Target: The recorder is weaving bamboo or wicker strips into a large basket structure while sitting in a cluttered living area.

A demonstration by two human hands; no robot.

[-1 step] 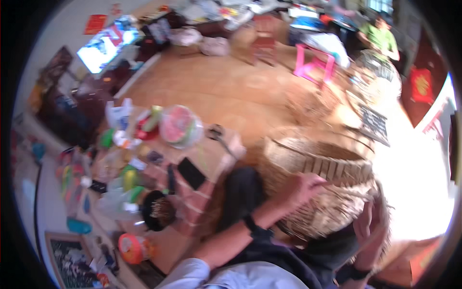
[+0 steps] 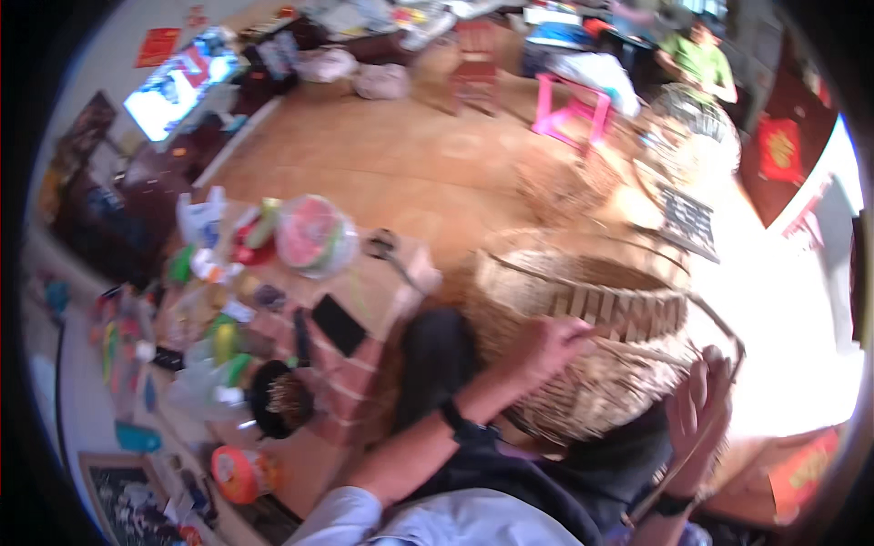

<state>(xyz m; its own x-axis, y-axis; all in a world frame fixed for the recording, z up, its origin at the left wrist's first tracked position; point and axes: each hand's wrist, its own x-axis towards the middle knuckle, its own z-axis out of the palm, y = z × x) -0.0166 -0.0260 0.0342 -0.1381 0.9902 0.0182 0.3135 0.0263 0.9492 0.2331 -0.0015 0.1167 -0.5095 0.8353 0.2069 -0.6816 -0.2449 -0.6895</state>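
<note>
A large round woven basket (image 2: 601,400) of tan plant fibre rests on my lap, its upright slats (image 2: 619,309) showing along the inner wall. My left hand (image 2: 551,350) is closed in a pinch at the basket's near side, on a thin fibre strip (image 2: 642,353) that runs rightward along the rim. My right hand (image 2: 699,414) is raised at the basket's right side, its fingers stretched upward. A long, stiff strip (image 2: 726,328) bends out from the basket and down past this hand's palm and wrist. Blur hides the exact contact there.
To my left stands a low table (image 2: 401,273) with scissors (image 2: 382,244), a dark flat phone-like slab (image 2: 339,325), a covered pink bowl (image 2: 314,237) and bags. A pink stool (image 2: 574,109), a red chair (image 2: 476,68) and a fibre heap (image 2: 569,187) are ahead. Another person (image 2: 699,64) sits far right.
The view has shifted, so the room sits further left. My right hand has risen a little beside the basket, and the long bent strip now stands out from the rim.
</note>
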